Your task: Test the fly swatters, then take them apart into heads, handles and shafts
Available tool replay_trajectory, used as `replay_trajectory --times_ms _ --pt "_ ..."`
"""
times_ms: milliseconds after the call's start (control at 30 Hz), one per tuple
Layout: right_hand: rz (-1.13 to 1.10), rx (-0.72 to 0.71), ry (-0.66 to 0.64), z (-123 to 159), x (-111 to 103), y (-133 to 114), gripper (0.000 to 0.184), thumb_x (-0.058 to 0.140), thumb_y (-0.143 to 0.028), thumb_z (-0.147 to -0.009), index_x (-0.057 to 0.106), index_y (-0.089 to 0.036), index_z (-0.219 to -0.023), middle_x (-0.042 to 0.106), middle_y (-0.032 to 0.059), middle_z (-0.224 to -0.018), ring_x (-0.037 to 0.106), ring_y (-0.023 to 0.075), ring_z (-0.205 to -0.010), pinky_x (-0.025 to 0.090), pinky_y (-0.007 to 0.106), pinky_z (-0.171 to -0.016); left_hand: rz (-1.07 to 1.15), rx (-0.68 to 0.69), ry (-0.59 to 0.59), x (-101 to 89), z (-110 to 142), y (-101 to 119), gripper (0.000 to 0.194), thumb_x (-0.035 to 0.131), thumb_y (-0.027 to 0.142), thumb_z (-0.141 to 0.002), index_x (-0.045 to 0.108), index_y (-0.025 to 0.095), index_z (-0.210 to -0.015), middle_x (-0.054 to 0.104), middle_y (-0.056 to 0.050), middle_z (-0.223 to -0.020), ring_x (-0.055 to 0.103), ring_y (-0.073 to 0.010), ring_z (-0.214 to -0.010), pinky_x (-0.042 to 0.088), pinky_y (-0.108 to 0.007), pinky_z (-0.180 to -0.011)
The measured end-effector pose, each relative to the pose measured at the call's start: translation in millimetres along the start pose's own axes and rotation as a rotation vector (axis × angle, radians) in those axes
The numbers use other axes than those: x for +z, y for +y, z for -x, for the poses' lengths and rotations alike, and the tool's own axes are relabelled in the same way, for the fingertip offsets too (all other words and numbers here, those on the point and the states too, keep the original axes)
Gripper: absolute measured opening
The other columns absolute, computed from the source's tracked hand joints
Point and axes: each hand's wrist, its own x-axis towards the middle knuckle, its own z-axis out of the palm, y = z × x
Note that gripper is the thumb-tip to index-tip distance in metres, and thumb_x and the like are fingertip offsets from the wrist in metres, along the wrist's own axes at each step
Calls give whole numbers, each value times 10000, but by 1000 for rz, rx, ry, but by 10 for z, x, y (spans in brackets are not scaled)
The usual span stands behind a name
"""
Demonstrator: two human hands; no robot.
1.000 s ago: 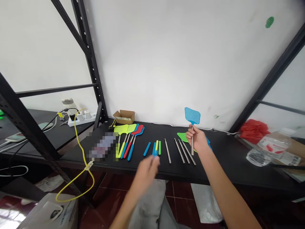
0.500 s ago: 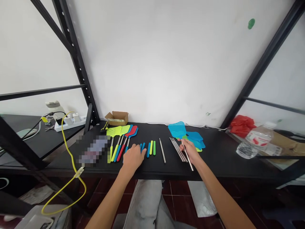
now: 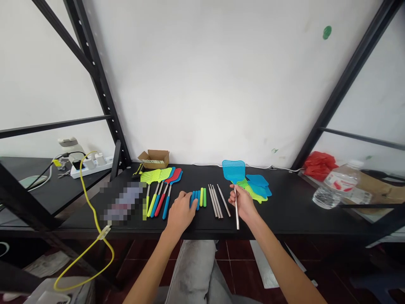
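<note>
My right hand (image 3: pixel 243 203) is closed around the metal rod (image 3: pixel 237 213) of a fly swatter, whose blue mesh head (image 3: pixel 233 169) stands in line above the rod. My left hand (image 3: pixel 182 211) rests on the table with thumb and fingers apart, touching the blue handle grips (image 3: pixel 196 200). Beside these lie a yellow grip (image 3: pixel 201 196) and a green grip (image 3: pixel 204 197). Several loose metal rods (image 3: pixel 215 202) lie between my hands, one of them (image 3: pixel 224 200) slanted. Behind my right hand, blue mesh heads (image 3: pixel 259 185) overlap yellow-green ones (image 3: pixel 253 193).
Left of my left hand, several whole fly swatters (image 3: pixel 161 190) lie in a row. An open cardboard box (image 3: pixel 155 158) stands behind them. A yellow cable (image 3: pixel 90 202) hangs at the left. A plastic bottle (image 3: pixel 338 185) and a red bag (image 3: pixel 320 165) are at the right.
My right hand has moved left, and its rod now points almost straight toward me. The loose rods lie bunched further left. My left hand shifted right, and the blue grips sit closer together.
</note>
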Motion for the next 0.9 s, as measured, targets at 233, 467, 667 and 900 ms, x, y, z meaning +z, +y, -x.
replay_trajectory --times_ms 233,467,667,900 --pt "97 187 -243 420 38 -155 316 676 -473 -792 561 -179 -812 385 -81 -529 178 23 -384 102 173 -356 567 177 -59 8 -90 583 460 379 511 -929 688 183 -1025 675 -52 -908 615 -194 -799 436 -269 -717" --pt "181 162 -127 514 -75 -71 429 664 -568 -753 432 -210 -707 275 -118 -483 107 20 -374 52 169 -337 732 249 -117 280 -238 1146 467 395 525 -910 618 177 -694 621 -18 -634 542 -160 -594 332 -251 -558" --pt "187 109 -45 510 -324 -101 446 650 -586 -766 422 -211 -690 252 -117 -492 103 19 -371 52 171 -330 759 118 -79 553 -314 1376 459 526 473 -829 424 201 -474 430 20 -473 459 -142 -523 278 -263 -541" --pt "-49 157 -71 781 -490 -152 431 684 -556 -762 437 -208 -702 214 -111 -514 70 29 -402 43 174 -333 955 -58 -63 629 -753 1550 463 367 529 -878 595 143 -763 669 -98 -804 613 -143 -651 419 -223 -530"
